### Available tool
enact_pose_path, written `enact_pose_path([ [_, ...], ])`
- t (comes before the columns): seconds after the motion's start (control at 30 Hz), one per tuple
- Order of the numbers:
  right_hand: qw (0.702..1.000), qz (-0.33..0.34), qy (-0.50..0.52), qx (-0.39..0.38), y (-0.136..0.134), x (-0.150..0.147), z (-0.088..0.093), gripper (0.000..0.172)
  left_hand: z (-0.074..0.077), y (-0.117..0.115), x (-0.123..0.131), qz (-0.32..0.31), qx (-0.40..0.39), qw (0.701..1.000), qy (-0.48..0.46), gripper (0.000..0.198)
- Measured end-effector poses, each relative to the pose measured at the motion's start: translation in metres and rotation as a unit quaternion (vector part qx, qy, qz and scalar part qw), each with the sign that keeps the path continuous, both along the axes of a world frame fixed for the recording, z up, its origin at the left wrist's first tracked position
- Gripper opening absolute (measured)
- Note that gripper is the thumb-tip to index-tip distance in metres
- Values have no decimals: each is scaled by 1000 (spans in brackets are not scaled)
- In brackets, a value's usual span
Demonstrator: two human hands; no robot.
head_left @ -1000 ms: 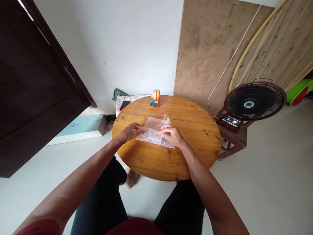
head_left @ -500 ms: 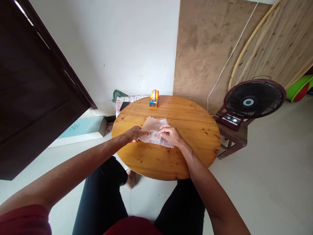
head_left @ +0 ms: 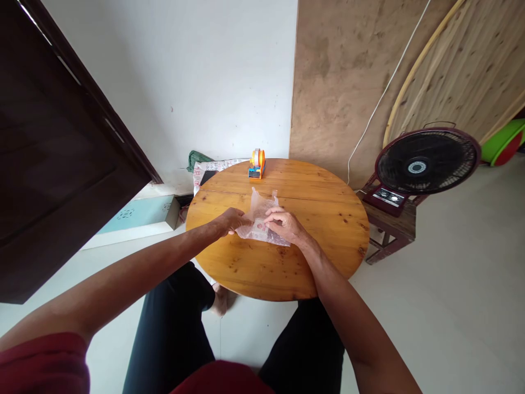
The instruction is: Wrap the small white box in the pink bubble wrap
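Note:
A sheet of clear bubble wrap point(head_left: 262, 204) lies on the round wooden table point(head_left: 254, 273), its far left part raised and creased. On the wrap rests a small flat whitish item point(head_left: 260, 226) with a reddish mark; its kind is too small to make out. My left hand point(head_left: 233, 220) is closed on the wrap's left edge. From the right, my right hand point(head_left: 286, 225) reaches over the wrap, fingers bent together, with thumb and fingertips at the right edge of the whitish item.
An orange and blue tape dispenser point(head_left: 257, 165) stands at the table's far edge. To the right, a dark red fan point(head_left: 426, 164) sits on a wooden stool point(head_left: 394, 224). A light blue box point(head_left: 131, 216) lies on the floor at left, near the dark door point(head_left: 61, 164).
The left and far part of the bubble wrap has lifted and folded upward, with my left hand at its edge. My right hand stays nearly in place by the whitish item.

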State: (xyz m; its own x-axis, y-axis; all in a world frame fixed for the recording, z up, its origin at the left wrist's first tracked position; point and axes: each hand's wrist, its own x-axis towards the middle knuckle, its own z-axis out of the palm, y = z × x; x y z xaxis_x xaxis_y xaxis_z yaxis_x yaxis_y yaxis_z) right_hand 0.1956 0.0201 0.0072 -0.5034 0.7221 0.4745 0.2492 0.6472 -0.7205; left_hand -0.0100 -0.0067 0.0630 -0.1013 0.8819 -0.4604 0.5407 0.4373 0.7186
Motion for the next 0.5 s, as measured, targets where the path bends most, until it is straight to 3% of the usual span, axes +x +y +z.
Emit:
enact_pose_path([
  [0.3,1000,4,7,1,-2,-2,0,15,13,1,13,6,-19,999,-32,10],
  [0.5,1000,1,-7,0,2,-1,-5,14,15,5,14,13,-18,998,-53,14],
])
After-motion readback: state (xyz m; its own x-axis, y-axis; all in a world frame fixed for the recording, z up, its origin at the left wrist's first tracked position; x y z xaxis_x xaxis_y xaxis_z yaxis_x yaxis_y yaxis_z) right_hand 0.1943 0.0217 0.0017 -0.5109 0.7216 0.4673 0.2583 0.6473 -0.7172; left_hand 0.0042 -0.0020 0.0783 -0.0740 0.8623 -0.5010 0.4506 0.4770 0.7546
